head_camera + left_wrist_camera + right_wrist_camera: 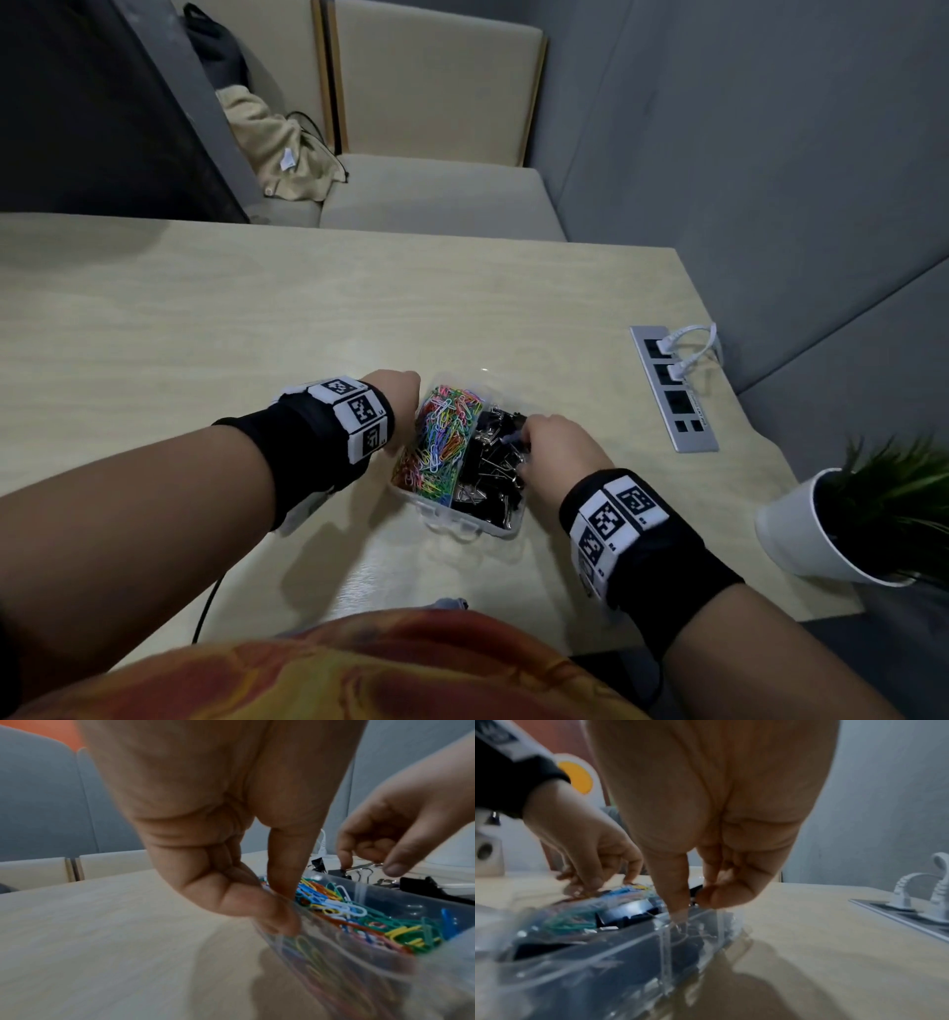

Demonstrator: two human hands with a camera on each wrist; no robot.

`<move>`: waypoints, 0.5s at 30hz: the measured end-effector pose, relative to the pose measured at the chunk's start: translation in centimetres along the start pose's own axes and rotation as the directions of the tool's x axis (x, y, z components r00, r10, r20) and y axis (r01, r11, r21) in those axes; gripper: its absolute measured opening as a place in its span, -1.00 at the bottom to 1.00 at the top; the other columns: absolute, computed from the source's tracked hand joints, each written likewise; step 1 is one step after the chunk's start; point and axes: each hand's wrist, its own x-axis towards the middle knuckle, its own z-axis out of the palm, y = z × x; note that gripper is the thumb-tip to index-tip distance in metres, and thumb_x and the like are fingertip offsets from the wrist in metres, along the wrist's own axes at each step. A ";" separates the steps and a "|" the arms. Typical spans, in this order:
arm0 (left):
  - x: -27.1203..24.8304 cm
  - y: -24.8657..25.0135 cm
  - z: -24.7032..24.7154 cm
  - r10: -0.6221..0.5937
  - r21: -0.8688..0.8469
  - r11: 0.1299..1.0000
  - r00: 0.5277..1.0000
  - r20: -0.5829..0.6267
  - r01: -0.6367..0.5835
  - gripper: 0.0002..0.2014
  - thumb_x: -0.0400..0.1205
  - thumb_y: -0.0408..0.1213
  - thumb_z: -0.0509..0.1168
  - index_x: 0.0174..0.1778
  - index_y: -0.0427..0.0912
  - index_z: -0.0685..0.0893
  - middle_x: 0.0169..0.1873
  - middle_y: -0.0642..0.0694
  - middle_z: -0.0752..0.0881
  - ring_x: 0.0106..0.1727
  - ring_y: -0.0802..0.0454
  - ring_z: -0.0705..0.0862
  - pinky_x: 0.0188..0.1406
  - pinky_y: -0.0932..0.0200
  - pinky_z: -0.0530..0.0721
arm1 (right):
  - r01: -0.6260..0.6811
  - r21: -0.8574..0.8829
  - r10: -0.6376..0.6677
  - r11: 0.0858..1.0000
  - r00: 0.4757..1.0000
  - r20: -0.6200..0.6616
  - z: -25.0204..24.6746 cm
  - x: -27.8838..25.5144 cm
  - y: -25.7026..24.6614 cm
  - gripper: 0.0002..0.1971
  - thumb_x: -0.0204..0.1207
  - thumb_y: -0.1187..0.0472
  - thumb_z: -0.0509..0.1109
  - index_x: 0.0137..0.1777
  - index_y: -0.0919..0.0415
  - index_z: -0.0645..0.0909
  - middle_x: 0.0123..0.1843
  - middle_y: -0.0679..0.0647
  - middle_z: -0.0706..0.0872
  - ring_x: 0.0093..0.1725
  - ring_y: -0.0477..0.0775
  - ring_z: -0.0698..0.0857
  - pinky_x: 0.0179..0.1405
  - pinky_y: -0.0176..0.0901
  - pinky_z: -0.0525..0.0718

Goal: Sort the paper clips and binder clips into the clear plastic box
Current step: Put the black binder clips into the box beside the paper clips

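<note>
The clear plastic box (464, 525) sits on the pale wooden table (257, 329), open-topped and split lengthwise by a divider. The compartment on the box's left is heaped with multicoloured paper clips (444, 439); the one on the box's right holds black binder clips (495, 465) with silver wire handles. The left hand (398, 398) is at the box's left wall, thumb inside among the paper clips and curled fingers (246, 900) outside, pinching the wall. The right hand (557, 447) reaches over the box's right compartment, its fingers bent down into the binder clips; whether it holds one cannot be told.
</note>
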 end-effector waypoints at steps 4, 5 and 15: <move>-0.4 -0.1 0.3 -0.020 -0.078 0.997 0.996 0.092 0.028 -0.65 0.45 -0.33 0.49 0.13 -0.32 0.66 -0.25 -0.13 0.85 -0.44 0.01 0.73 -0.25 0.14 0.79 | -0.037 0.013 0.039 0.999 0.987 -0.154 -1.2 0.7 0.0 -0.79 0.61 0.15 0.30 0.16 0.22 0.60 0.13 0.19 0.62 0.08 0.22 0.65 0.02 -0.04 0.60; -0.3 -0.2 0.4 -0.023 -0.111 0.993 0.995 0.098 0.034 -0.66 0.45 -0.34 0.48 0.12 -0.33 0.67 -0.26 -0.15 0.85 -0.47 0.01 0.73 -0.25 0.13 0.80 | -0.036 0.031 0.041 0.999 0.982 -0.184 -1.4 0.8 -0.2 -0.78 0.62 0.14 0.28 0.16 0.22 0.60 0.12 0.18 0.61 0.07 0.22 0.66 0.01 -0.03 0.61; -0.5 -0.4 0.7 -0.010 -0.237 0.971 0.996 0.088 0.030 -0.71 0.49 -0.35 0.45 0.11 -0.28 0.66 -0.19 -0.22 0.85 -0.48 -0.05 0.68 -0.19 0.03 0.80 | 0.062 -0.147 -0.043 0.987 0.991 0.130 -0.4 -0.8 -2.0 -0.71 0.53 0.35 0.20 0.21 0.25 0.60 0.18 0.19 0.62 0.12 0.22 0.68 -0.11 -0.12 0.58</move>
